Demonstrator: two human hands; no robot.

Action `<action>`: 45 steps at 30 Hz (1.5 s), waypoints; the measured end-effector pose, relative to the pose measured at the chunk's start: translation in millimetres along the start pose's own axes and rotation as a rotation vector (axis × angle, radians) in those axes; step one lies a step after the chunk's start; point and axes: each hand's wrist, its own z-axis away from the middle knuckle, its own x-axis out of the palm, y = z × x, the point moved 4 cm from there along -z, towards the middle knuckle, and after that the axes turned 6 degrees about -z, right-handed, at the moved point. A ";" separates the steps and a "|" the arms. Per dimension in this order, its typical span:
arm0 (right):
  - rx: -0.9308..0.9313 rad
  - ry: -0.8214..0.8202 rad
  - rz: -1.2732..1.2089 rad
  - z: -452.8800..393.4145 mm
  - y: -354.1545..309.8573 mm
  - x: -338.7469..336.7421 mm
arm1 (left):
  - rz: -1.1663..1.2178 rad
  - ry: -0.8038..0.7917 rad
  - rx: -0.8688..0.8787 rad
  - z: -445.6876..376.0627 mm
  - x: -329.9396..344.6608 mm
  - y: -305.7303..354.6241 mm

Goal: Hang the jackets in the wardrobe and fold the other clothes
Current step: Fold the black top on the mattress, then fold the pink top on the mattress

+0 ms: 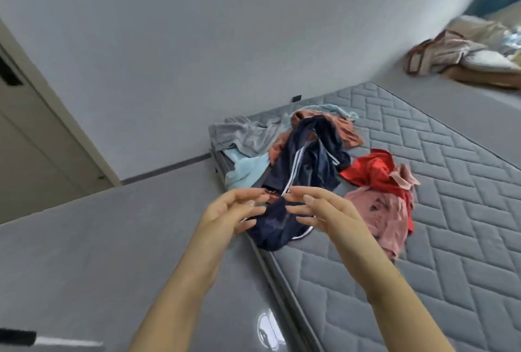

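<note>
A navy jacket with white stripes (307, 160) lies crumpled on the grey quilted mattress (439, 176), its lower end hanging over the mattress edge. Around it lie a grey garment (248, 134), a light blue one (245, 168), a rust-orange one (346, 131), a red one (372, 168) and a pink one (383, 210). My left hand (234, 210) and my right hand (318, 208) reach out side by side just over the jacket's near end, fingers spread and relaxed, holding nothing.
Grey floor (98, 253) spreads to the left of the mattress. A pale door (33, 131) stands at the left against the grey wall. At the far right a heap of beige and white bedding (462, 50) lies on another surface.
</note>
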 end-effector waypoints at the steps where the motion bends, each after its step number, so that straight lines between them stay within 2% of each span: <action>1: 0.002 0.049 -0.005 -2.4 2.9 -21.2 | -0.005 -0.046 -0.023 -14.0 19.9 -3.6; 8: 0.065 0.330 -0.055 -30.1 33.6 -121.0 | -0.068 -0.294 -0.123 -105.2 114.1 -29.7; 20: 0.169 0.842 -0.152 -170.7 68.4 -196.1 | -0.198 -0.589 -0.279 -336.5 171.1 -65.7; 24: 0.168 0.931 -0.202 -200.3 70.1 -224.9 | -0.273 -0.673 -0.287 -394.2 207.2 -70.4; 29: 0.215 0.985 -0.214 -208.0 85.9 -280.5 | -0.293 -0.750 -0.360 -427.1 274.2 -100.3; 34: 0.216 1.011 -0.190 -217.3 113.4 -375.7 | -0.292 -0.725 -0.445 -443.6 349.2 -144.4; 37: 0.272 1.010 -0.218 -234.0 154.8 -437.5 | -0.310 -0.669 -0.492 -459.2 404.7 -178.9; 42: 0.407 0.923 -0.091 -265.0 249.8 -543.8 | -0.332 -0.464 -0.552 -496.4 498.7 -258.5; 45: 0.363 0.831 0.035 -289.4 288.4 -608.6 | -0.347 -0.335 -0.472 -529.8 552.4 -303.6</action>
